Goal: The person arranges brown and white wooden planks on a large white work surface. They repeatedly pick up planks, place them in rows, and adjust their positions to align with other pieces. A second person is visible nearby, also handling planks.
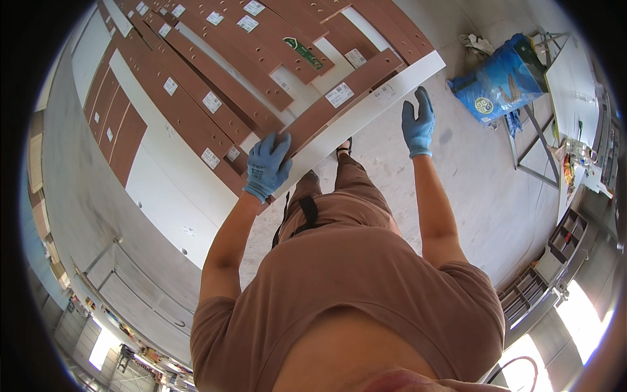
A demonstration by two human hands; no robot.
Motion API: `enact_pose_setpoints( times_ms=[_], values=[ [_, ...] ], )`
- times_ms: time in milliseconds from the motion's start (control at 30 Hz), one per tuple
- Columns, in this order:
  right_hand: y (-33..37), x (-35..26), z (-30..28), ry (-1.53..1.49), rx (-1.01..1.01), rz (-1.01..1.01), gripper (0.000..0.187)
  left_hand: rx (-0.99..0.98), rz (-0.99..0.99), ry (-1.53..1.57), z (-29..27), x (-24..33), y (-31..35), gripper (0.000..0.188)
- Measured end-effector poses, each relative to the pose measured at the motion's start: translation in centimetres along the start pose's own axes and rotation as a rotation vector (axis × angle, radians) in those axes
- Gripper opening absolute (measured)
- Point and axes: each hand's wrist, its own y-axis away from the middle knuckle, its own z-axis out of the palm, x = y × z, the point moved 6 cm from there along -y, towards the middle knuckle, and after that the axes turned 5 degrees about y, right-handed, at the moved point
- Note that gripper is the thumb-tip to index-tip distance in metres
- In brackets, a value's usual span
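A long white board (366,111) with a brown panel (339,98) lying on it stretches from the middle of the picture toward the upper right. My left hand (266,166), in a blue glove, grips the near end of this board and panel. My right hand (418,124), also in a blue glove, is held up with fingers apart, just right of the board's edge and holding nothing. Both forearms are bare.
Many brown panels (215,78) with white labels and white boards (163,176) lean stacked at the left and top. A blue sack (499,78) lies on the concrete floor at the upper right beside a metal table frame (529,130). Shelving (555,261) stands at the right.
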Motion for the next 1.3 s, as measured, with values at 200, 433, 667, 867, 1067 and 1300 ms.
enact_pose_setpoints(
  times_ms=[200, 433, 667, 867, 1067, 1300],
  values=[
    [-1.2, 4.1, 0.9, 0.078, 0.045, 0.042, 0.042, 0.005, 0.024, -0.025, 1.4, 0.0, -1.6, 0.063],
    [0.5, 8.1, 5.2, -0.043, -0.12, 0.558, 0.071, -0.027, 0.023, -0.063, 2.2, 0.4, -3.0, 0.063],
    [1.0, 5.6, 8.2, -0.337, -0.22, 0.604, 0.054, -0.062, 0.055, -0.054, 4.9, 3.5, -4.1, 0.094],
    [1.7, 5.8, 8.6, -0.202, -0.279, 0.719, 0.05, -0.05, 0.023, -0.056, 8.3, 5.6, -6.2, 0.1],
    [1.6, 5.1, 8.7, -0.118, -0.314, 0.679, 0.049, -0.208, -0.03, -0.063, 8.7, 5.7, -6.7, 0.1],
    [2.1, 5.8, 9.6, -0.072, -0.256, 0.736, 0.052, -0.182, -0.023, -0.124, 9.6, 5.9, -5.9, 0.105]
  ],
)
